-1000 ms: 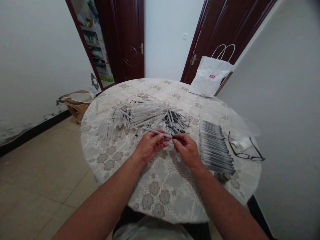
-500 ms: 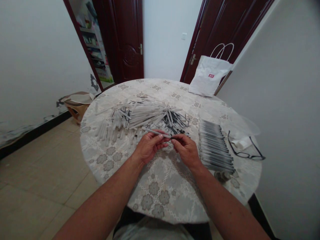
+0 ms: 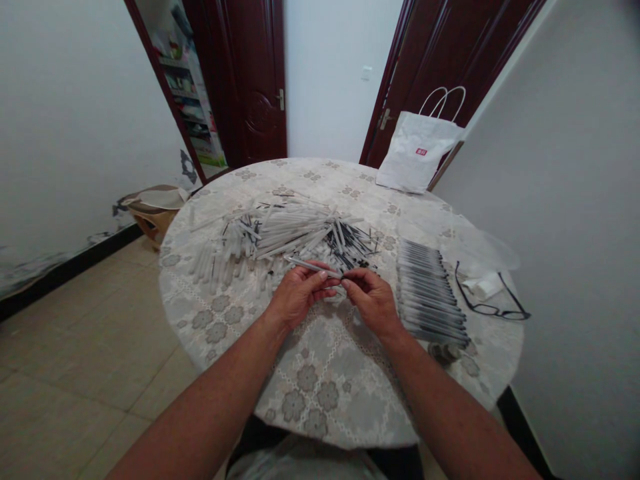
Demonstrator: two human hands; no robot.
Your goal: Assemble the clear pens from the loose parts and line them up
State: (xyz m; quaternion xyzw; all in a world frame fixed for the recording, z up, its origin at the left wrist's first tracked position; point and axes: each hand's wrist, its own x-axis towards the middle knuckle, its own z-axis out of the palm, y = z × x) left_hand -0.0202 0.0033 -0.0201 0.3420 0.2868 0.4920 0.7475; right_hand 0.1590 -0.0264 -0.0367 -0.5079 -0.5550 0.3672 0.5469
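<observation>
Near the table's middle, my left hand [image 3: 300,292] is closed on a slim whitish pen [image 3: 303,263], which slants down toward my right hand [image 3: 373,297]. My right hand pinches the dark end of the same pen, its thumb and fingertips closed there; the small part between them is mostly hidden. Just beyond my hands lies a loose heap of whitish pen barrels [image 3: 285,230] with dark thin pieces [image 3: 350,243] at its right. To the right of my right hand, many grey-and-black pens [image 3: 433,293] lie side by side in a neat row.
The round table wears a flowered cloth [image 3: 305,400]. Black-framed glasses [image 3: 487,310] and a white packet [image 3: 485,287] lie at the right. A small round container [image 3: 444,353] sits by my right forearm. A white paper bag [image 3: 420,150] stands at the back; a stool [image 3: 157,207] is left.
Both hands stay in nearly the same place with the pen between them. The far end of the pen looks lighter now, and the whole view has shifted very slightly.
</observation>
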